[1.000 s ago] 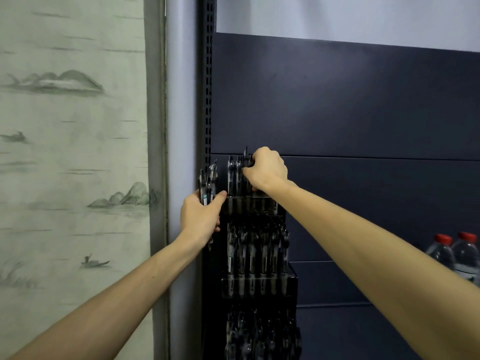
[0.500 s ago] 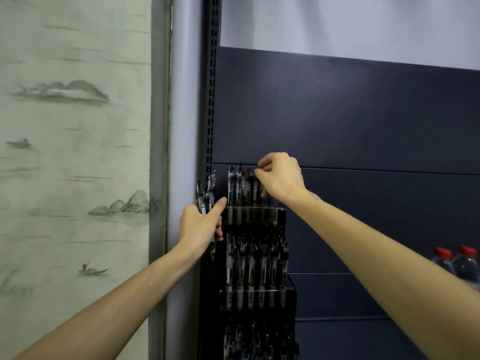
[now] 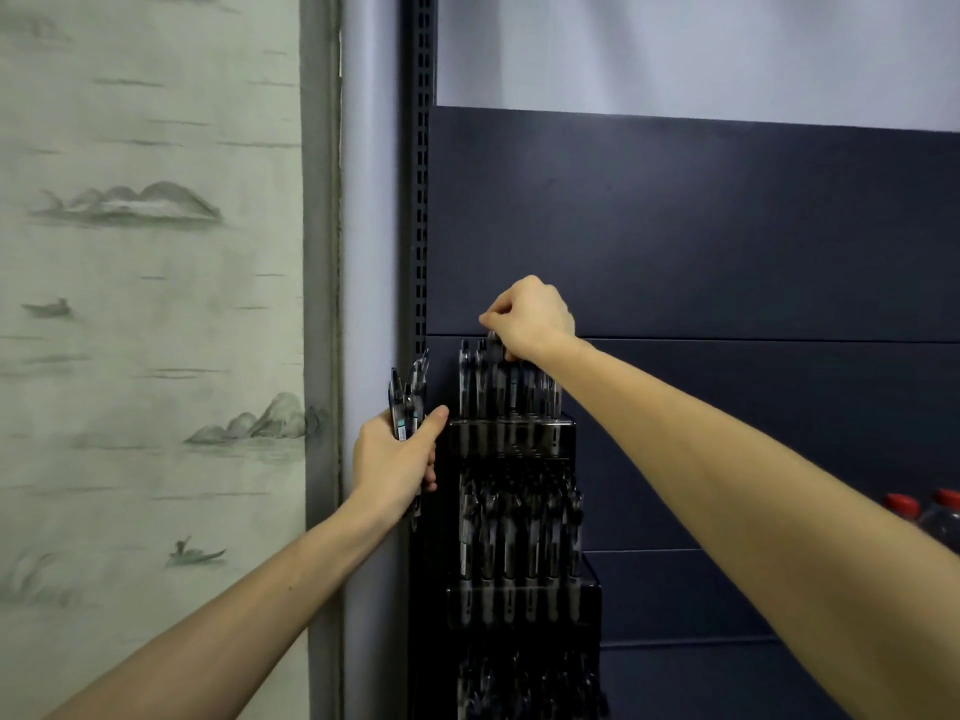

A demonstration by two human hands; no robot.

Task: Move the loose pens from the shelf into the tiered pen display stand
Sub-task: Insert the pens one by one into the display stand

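You are facing a dark blue shelf back panel [image 3: 675,226], with a painted wall hanging [image 3: 150,304] off to the side. The tiered pen display stand [image 3: 511,439] stands against that panel, and its rows are crowded with pens standing up.

Your right hand [image 3: 532,317] is right above the stand's top row [image 3: 506,392]. Its fingers are curled, and fingertips and thumb pinch the top of one pen [image 3: 493,341]. That pen stands straight up and down, cap end up, with its long side running down into the top row. The slot lies just below your fingers, so the move, I think, is a short push straight down. Keep the pen upright, or it may bump the pens beside it.

Your left hand [image 3: 397,459] is just beside the stand, level with its top row. Its fingers and thumb wrap around a bunch of loose pens [image 3: 408,402]. These also point up, sticking out above your fist and leaning a little.

Two bottles with red caps [image 3: 924,511] sit well apart from the stand, lower down on the far side from your left hand.
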